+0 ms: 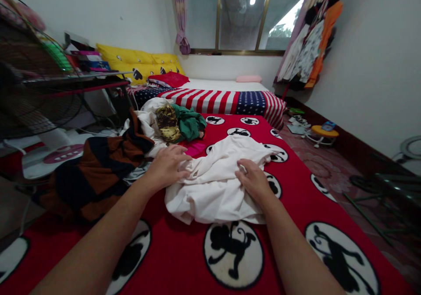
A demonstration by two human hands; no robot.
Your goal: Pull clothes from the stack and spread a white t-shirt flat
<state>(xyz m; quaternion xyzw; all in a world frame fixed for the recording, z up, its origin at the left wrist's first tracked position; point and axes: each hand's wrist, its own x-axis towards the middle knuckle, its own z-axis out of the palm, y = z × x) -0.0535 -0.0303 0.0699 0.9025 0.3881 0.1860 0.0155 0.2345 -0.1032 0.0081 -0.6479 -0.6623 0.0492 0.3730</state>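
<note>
A crumpled white garment [213,198], perhaps a shirt, lies on the red blanket [177,251] printed with black monkeys in white circles. My left hand [167,165] is at the garment's left edge, fingers apart and thumb by the cloth. On the right part of the fabric rests my right hand [254,180], its fingers loosely bent and apart. Neither hand visibly pinches the cloth. Left of the garment is a clothes heap: a brown and black striped piece [98,168], a green piece [190,122] and a dark yellow patterned one [167,122].
A fan [29,80] stands at the left before a table [98,73] with boxes. Behind is a bed with a flag-patterned cover [210,100] and a yellow cushion [141,62]. Clothes hang [309,49] by the window. A yellow stool [324,131] stands on the right floor.
</note>
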